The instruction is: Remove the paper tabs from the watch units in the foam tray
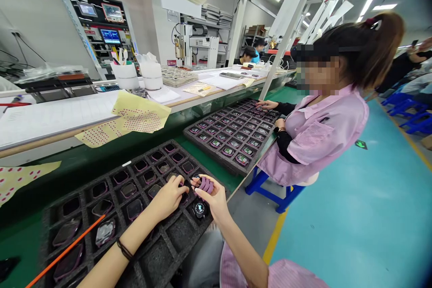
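My right hand [215,198] is closed round a small stack of purple watch cases [205,184], held just above the right edge of a dark foam tray [158,252]. Beside it my left hand [171,197] reaches down into a compartment, its fingers bent and pinched at a dark watch case [184,196], which they partly cover. A watch with a lit round dial [200,208] sits in the compartment below my right hand. Other dark-faced watch cases [135,209] with purple rims lie singly in the tray's compartments. Several compartments nearest me show bare foam.
Beyond lies a second foam tray [248,170] of watch parts, where a co-worker in pink [324,130] sits reaching in. An orange stick or cord [67,249] crosses my tray's left side. Yellow dotted sheets [135,114] hang from the shelf edge [189,104] behind.
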`<move>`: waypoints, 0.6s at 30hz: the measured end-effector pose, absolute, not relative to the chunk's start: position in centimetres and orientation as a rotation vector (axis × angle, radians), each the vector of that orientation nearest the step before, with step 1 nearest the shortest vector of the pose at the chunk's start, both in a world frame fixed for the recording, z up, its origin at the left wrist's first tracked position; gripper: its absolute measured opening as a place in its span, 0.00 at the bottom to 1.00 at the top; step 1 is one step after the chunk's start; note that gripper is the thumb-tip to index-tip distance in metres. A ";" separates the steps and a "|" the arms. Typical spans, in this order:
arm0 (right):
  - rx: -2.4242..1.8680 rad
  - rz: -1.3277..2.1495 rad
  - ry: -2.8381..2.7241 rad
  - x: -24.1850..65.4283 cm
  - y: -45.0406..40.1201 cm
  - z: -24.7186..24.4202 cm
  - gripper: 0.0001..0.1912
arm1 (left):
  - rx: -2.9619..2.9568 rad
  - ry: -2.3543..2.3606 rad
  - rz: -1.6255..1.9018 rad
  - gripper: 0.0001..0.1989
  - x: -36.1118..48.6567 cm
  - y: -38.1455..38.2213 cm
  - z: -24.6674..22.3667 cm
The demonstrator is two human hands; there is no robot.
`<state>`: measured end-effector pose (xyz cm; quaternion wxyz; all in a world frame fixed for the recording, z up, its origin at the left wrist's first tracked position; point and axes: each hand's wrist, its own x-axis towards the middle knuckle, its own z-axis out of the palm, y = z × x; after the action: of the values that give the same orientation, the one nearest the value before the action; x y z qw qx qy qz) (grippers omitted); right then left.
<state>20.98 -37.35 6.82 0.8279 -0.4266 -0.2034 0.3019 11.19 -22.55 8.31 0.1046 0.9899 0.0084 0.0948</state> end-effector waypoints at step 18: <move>-0.898 0.635 -0.412 20.9 -37.2 8.0 0.26 | 2.867 -0.026 0.417 0.17 11.4 -21.7 7.7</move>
<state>20.92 -37.19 8.00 0.8324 -0.4238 -0.1942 0.2997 11.44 -21.67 7.73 0.1217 0.9822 -0.0090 0.1427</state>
